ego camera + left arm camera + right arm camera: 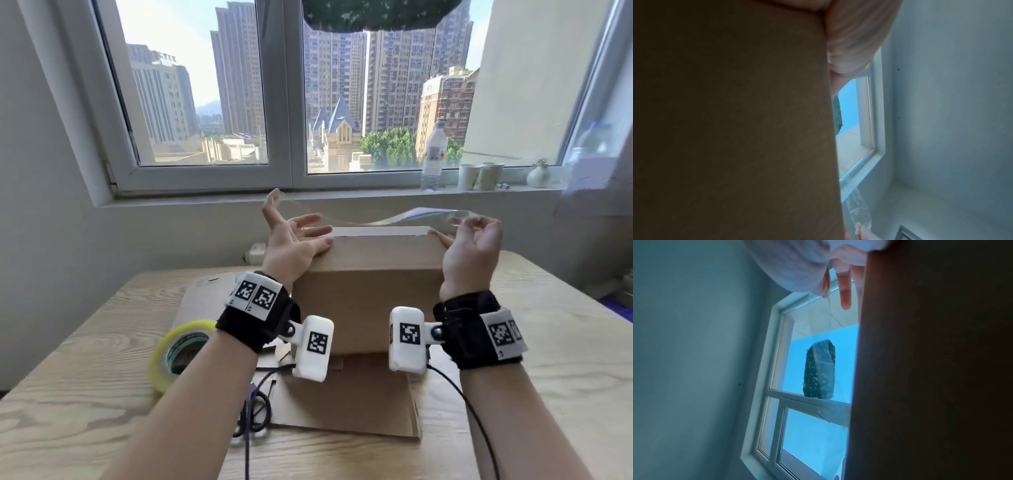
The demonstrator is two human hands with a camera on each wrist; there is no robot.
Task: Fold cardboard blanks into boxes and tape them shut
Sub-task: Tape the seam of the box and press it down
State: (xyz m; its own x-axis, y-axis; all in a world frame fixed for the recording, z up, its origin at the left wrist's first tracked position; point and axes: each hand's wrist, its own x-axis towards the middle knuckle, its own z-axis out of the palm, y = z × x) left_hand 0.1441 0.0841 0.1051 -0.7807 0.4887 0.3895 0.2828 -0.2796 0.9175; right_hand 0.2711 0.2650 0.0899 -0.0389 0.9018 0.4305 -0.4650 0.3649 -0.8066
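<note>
Box (368, 274) upright on flat cardboard blanks (346, 404), centre of table (78, 394). Clear tape strip (370, 219) stretched in the air just above the box top, spanning between both hands. Left hand (294, 240): fingers spread wide and straight, thumb resting on the box's left top edge, strip end stuck at a raised fingertip. Right hand (472, 246): fingers curled, pinching the strip's other end; thumb touches the box's right top edge. Tape roll (180, 353) on table, left of blanks.
</note>
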